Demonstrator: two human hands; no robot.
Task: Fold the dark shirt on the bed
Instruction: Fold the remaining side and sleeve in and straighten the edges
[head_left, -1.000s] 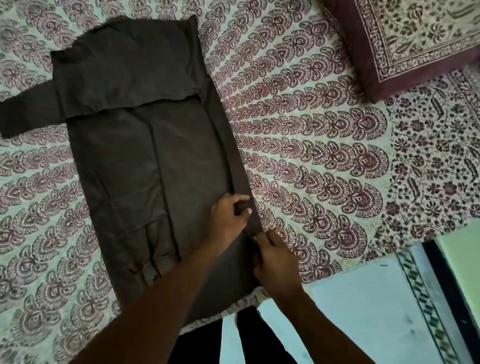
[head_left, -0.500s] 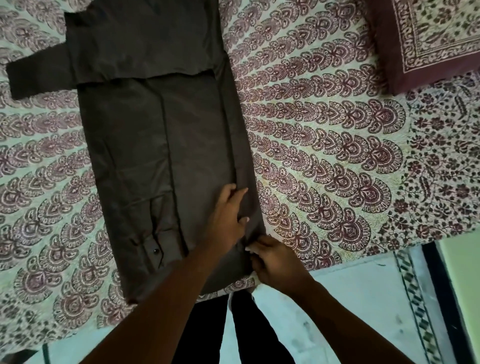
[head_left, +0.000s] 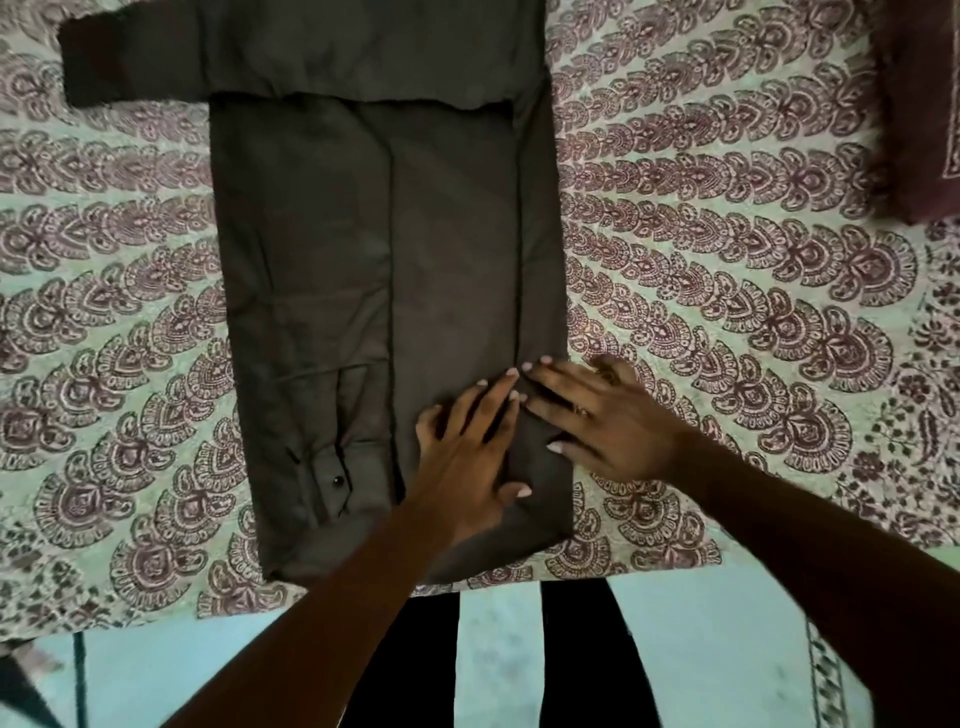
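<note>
The dark shirt lies flat on the patterned bedspread, folded into a long narrow panel running away from me. One sleeve sticks out to the left at the far end. A buttoned cuff lies on the lower left of the panel. My left hand rests flat on the shirt near its lower right, fingers spread. My right hand lies flat beside it on the folded right edge, fingers apart and pointing left. Neither hand grips the cloth.
A maroon-bordered pillow sits at the far right edge. The bed's near edge runs just below the shirt's hem, with pale floor beyond. My dark trouser legs stand against the bed.
Both hands let go of the pinched right edge and now lie flat on the shirt's lower right. The view has shifted, so the shirt sits more centred and upright.
</note>
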